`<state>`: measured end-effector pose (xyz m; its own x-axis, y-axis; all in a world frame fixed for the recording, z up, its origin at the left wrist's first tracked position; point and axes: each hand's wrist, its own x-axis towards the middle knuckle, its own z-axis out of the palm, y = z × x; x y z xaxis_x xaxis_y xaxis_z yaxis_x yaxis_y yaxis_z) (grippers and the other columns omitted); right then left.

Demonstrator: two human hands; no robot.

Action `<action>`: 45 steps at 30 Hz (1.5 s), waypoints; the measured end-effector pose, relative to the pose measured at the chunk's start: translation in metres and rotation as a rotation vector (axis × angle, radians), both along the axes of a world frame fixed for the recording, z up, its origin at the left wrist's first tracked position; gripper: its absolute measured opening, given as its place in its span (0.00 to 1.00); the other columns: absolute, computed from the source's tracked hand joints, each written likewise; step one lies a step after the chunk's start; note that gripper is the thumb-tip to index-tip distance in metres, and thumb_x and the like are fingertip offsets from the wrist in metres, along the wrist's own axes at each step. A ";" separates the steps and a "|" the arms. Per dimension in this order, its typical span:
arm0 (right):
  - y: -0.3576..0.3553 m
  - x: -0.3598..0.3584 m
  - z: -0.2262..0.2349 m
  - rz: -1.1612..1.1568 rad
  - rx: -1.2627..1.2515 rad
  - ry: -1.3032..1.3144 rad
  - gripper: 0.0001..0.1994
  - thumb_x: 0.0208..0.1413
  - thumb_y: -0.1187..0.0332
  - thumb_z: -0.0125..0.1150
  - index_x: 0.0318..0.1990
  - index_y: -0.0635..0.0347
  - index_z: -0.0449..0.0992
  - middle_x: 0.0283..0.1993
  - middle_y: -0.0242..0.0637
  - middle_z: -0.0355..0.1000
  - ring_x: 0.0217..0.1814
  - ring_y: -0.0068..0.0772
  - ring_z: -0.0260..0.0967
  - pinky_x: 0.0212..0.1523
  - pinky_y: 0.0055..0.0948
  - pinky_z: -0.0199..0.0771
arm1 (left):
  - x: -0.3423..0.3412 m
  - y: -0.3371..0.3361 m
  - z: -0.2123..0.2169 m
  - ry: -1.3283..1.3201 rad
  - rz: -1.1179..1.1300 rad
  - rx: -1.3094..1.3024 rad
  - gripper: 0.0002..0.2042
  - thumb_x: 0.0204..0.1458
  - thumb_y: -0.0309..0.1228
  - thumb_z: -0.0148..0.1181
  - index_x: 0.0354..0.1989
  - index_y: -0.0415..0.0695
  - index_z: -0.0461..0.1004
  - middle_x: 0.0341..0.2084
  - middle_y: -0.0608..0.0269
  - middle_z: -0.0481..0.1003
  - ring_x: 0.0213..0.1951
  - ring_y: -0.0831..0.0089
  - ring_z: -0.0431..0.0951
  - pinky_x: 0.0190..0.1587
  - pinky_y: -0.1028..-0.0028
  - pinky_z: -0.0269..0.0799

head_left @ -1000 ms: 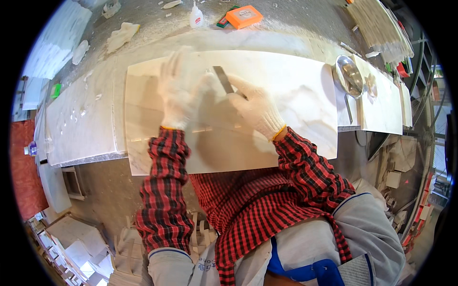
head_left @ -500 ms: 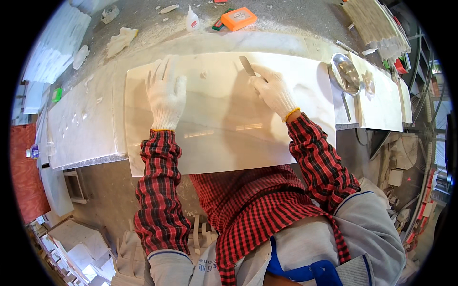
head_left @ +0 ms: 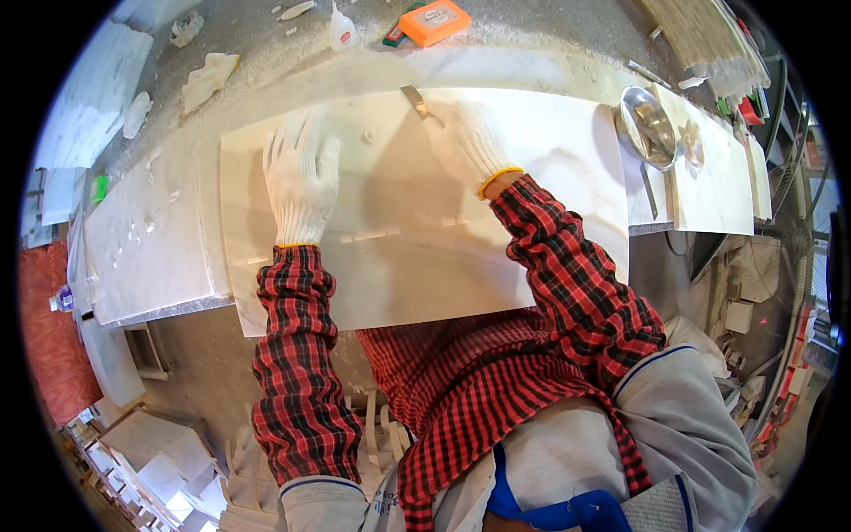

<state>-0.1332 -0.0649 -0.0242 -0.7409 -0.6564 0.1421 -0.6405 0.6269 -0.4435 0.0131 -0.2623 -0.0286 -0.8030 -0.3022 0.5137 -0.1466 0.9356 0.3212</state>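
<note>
A pale cream slab (head_left: 408, 239) with faint grey veining is seen at the centre. White knitted gloves are worn on the left hand (head_left: 301, 182) and right hand (head_left: 470, 142), the right cuff edged yellow. Sleeves (head_left: 292, 355) are checked red and black. A silver-grey blade (head_left: 417, 102) is shown. An orange block (head_left: 434, 19) lies far. A shiny metal bowl (head_left: 645, 129) sits right.

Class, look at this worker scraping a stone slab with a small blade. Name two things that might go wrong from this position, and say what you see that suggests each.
1. The slab overhangs the bench edge toward the person; leaning on it with the left hand might tip or shift it.
2. The right hand holds the scraper at the slab's far edge; a slip could run the blade off the stone or gouge it, and the knit glove gives little protection.
</note>
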 end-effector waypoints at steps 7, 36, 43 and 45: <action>-0.002 -0.001 -0.010 0.010 -0.091 -0.054 0.14 0.62 0.63 0.50 0.44 0.59 0.80 0.35 0.55 0.76 0.35 0.61 0.74 0.38 0.51 0.73 | 0.000 0.005 0.002 -0.001 0.014 0.020 0.19 0.58 0.32 0.60 0.58 0.44 0.76 0.55 0.55 0.77 0.60 0.54 0.72 0.66 0.56 0.62; 0.007 0.048 0.011 0.036 0.077 -0.187 0.14 0.63 0.62 0.53 0.52 0.52 0.79 0.38 0.53 0.79 0.39 0.61 0.76 0.40 0.54 0.74 | -0.003 0.001 0.000 0.039 -0.020 0.009 0.15 0.58 0.32 0.60 0.54 0.46 0.79 0.51 0.56 0.79 0.56 0.55 0.74 0.62 0.56 0.65; 0.039 0.054 0.012 -0.060 -0.178 -0.259 0.17 0.63 0.59 0.58 0.57 0.51 0.79 0.33 0.48 0.78 0.32 0.48 0.77 0.37 0.44 0.75 | -0.002 0.000 0.000 0.102 0.025 0.116 0.16 0.57 0.32 0.61 0.54 0.45 0.78 0.50 0.55 0.79 0.55 0.53 0.75 0.63 0.57 0.65; 0.056 0.053 0.013 -0.141 -0.216 -0.277 0.20 0.65 0.59 0.58 0.61 0.52 0.78 0.33 0.47 0.78 0.30 0.38 0.75 0.37 0.36 0.75 | 0.001 0.000 0.003 0.125 0.021 0.147 0.16 0.57 0.32 0.61 0.54 0.45 0.79 0.51 0.55 0.78 0.56 0.53 0.75 0.64 0.56 0.65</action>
<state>-0.0801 -0.0085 -0.0109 -0.8515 -0.5222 0.0474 -0.3918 0.5736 -0.7193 0.0137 -0.2620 -0.0252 -0.7283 -0.3971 0.5585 -0.1156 0.8745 0.4710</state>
